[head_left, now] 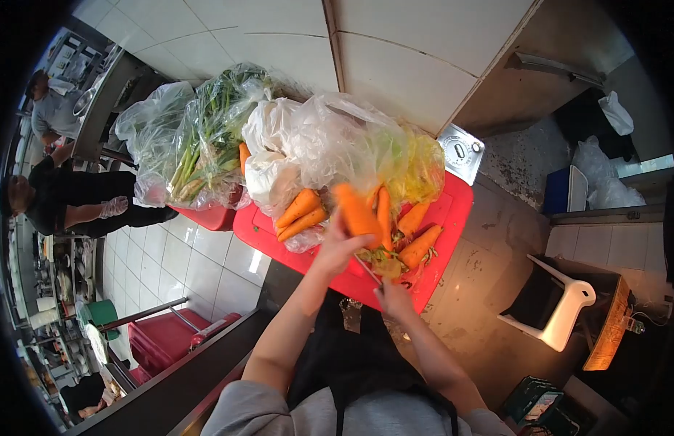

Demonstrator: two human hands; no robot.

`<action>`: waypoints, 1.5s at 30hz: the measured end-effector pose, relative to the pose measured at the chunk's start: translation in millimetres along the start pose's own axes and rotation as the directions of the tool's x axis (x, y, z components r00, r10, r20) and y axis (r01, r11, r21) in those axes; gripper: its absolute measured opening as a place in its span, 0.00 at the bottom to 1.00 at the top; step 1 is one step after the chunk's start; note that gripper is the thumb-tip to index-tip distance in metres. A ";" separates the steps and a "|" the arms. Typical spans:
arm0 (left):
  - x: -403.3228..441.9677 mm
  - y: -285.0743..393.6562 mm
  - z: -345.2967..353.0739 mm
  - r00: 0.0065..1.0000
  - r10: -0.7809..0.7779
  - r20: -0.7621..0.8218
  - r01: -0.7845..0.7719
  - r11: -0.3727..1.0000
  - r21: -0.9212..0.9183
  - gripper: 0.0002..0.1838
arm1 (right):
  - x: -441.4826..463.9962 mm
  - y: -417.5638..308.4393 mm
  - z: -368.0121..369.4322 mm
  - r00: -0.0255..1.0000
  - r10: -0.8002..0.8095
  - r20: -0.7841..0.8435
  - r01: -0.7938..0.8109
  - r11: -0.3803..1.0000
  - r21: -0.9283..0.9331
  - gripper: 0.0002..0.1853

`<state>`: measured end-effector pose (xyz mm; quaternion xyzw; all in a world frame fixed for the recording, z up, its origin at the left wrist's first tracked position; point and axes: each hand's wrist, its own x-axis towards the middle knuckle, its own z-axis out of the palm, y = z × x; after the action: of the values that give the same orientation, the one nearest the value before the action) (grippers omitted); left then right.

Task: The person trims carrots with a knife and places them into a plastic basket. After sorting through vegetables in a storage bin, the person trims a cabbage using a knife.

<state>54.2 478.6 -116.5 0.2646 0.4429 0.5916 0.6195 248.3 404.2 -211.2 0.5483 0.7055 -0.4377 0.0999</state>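
My left hand [340, 245] is wrapped round a large carrot [357, 218], blurred at its upper end, above the red lid [282, 244]. In my right hand [395, 296] is a knife [367, 269], its thin blade slanting up toward the base of that carrot. Carrot peelings or leafy scraps [386, 264] lie just beyond the blade. To the right rest loose carrots [421, 248] with stubby green ends. On the left, more carrots [300, 211] stick out of a clear plastic bag [337, 134].
A bag of green onions [199, 156] stands at the back left, and a yellow bag [422, 163] at the right. Behind it is a dial scale [462, 152]. A white plastic chair [562, 309] is on the floor to the right. Other people [68, 196] stand at the left.
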 end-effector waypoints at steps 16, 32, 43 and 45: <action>-74.5 -131.5 -132.0 0.514 -0.653 -0.556 0.473 0.757 -0.451 0.29 | -42.5 -26.9 -7.8 0.994 0.088 -0.060 -0.065 0.949 0.309 0.16; -81.8 -112.8 -146.8 0.986 -0.110 -0.125 0.123 -0.029 0.992 0.38 | -41.7 -62.3 25.8 0.997 0.009 -0.078 -0.007 1.000 0.027 0.15; -77.9 -120.4 -155.0 0.998 -0.054 -0.014 0.010 -0.070 0.998 0.36 | -6.9 -57.0 39.4 0.998 0.051 -0.033 -0.053 0.997 -0.057 0.15; -76.4 -116.8 -155.7 0.996 -0.074 0.051 -0.058 -0.091 0.994 0.36 | 22.9 -57.5 47.1 0.999 0.029 -0.021 -0.030 0.999 -0.029 0.16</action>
<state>-14.7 355.5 -270.7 0.6593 0.7089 0.0553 0.2445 174.2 384.8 -224.4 0.5616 0.7048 -0.4201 0.1073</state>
